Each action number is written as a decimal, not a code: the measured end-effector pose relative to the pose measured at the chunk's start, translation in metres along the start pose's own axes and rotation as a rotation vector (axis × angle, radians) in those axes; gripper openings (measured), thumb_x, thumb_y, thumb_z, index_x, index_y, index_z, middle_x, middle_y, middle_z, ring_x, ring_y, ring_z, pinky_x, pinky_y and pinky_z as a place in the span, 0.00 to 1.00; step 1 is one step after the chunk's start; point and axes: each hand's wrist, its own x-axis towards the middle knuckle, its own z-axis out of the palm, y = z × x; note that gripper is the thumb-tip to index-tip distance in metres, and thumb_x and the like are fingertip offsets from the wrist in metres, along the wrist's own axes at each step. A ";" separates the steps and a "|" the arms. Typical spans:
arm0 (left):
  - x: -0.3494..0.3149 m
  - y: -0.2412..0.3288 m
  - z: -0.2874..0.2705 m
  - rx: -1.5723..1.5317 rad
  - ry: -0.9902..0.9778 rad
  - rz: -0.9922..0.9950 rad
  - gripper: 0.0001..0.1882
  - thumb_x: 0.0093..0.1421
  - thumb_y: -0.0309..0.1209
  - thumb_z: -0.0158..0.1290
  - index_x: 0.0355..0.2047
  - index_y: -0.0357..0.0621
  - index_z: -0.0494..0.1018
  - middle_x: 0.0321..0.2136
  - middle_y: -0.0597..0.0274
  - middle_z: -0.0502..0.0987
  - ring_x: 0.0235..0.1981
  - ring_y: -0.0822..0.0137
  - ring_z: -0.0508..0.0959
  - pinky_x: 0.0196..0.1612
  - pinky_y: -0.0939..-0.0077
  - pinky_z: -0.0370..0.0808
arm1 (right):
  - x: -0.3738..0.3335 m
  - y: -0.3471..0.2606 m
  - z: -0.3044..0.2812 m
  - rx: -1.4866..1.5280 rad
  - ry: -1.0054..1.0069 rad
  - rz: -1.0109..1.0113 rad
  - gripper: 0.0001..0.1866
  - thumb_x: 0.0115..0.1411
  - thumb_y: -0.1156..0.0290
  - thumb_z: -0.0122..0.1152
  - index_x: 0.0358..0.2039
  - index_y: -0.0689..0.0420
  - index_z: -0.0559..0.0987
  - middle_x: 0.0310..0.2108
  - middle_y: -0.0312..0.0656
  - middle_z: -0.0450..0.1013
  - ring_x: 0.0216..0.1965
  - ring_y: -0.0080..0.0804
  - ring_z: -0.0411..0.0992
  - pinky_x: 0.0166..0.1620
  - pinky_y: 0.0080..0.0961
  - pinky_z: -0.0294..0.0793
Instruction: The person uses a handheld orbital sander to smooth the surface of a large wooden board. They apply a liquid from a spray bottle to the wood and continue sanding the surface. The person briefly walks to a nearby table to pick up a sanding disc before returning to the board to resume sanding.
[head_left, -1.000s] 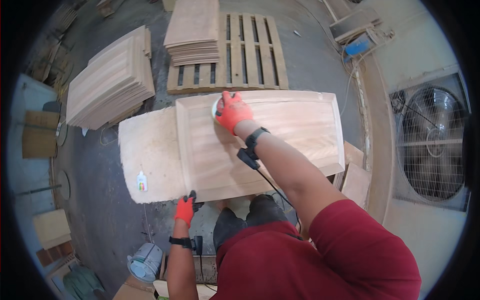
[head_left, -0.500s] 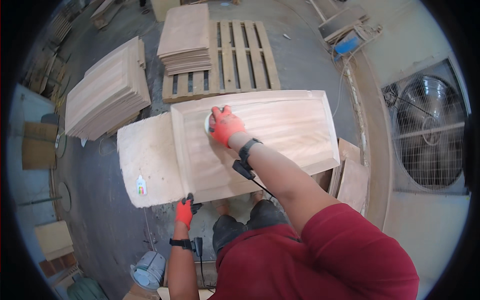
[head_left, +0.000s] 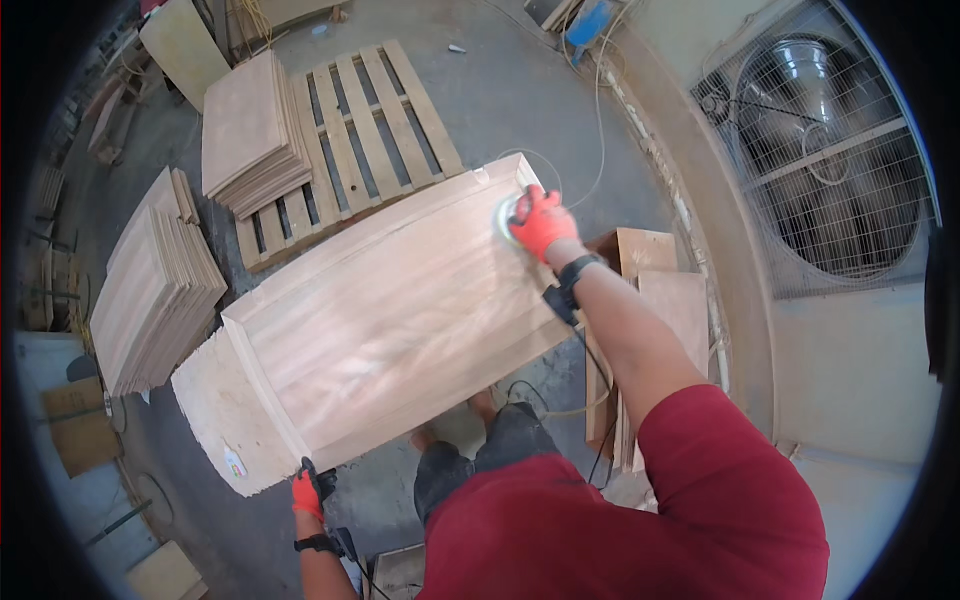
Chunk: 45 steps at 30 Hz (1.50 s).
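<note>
A framed wooden door panel (head_left: 400, 300) with a raised border lies in front of me, on top of a rough-edged pale board (head_left: 205, 400). My right hand (head_left: 543, 220), in a red glove, is closed over a round sander (head_left: 506, 222) with a pale rim, pressed to the panel's face near its far right corner. The glove hides most of the tool. At the near left corner, my left hand (head_left: 312, 490), in a red glove with dark fingertips, grips the panel's edge. A small white bottle (head_left: 234, 460) with a coloured label lies on the pale board.
Beyond the panel is a slatted pallet (head_left: 375, 120) carrying a stack of panels (head_left: 255, 130). Another panel stack (head_left: 160, 290) stands at left. Wooden boards (head_left: 675, 320) lean at right, below a large caged fan (head_left: 825, 150). A thin hose (head_left: 600, 150) trails along the floor.
My right hand has slid the sander from the panel's left part to its far right end. The whole view has turned, so the panel now slants up to the right. My left hand stays at its corner.
</note>
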 end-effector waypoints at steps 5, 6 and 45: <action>-0.002 0.008 0.007 0.000 -0.014 -0.022 0.35 0.69 0.64 0.39 0.45 0.46 0.78 0.31 0.59 0.84 0.27 0.69 0.82 0.31 0.74 0.78 | 0.007 0.047 -0.009 -0.002 0.107 0.180 0.31 0.58 0.52 0.65 0.58 0.49 0.66 0.54 0.59 0.66 0.47 0.57 0.77 0.51 0.46 0.78; -0.004 0.009 0.007 -0.003 -0.011 -0.024 0.35 0.69 0.64 0.39 0.46 0.46 0.78 0.32 0.59 0.84 0.27 0.69 0.82 0.31 0.74 0.78 | 0.000 0.040 -0.006 -0.002 0.091 0.145 0.32 0.58 0.52 0.65 0.58 0.49 0.66 0.55 0.59 0.66 0.47 0.58 0.77 0.51 0.46 0.78; 0.022 -0.016 0.005 -0.128 -0.027 -0.080 0.39 0.66 0.69 0.39 0.54 0.47 0.74 0.41 0.53 0.83 0.38 0.62 0.83 0.42 0.64 0.79 | -0.141 -0.104 0.052 0.116 -0.114 -0.237 0.27 0.60 0.57 0.62 0.57 0.48 0.67 0.54 0.57 0.65 0.47 0.60 0.76 0.50 0.51 0.77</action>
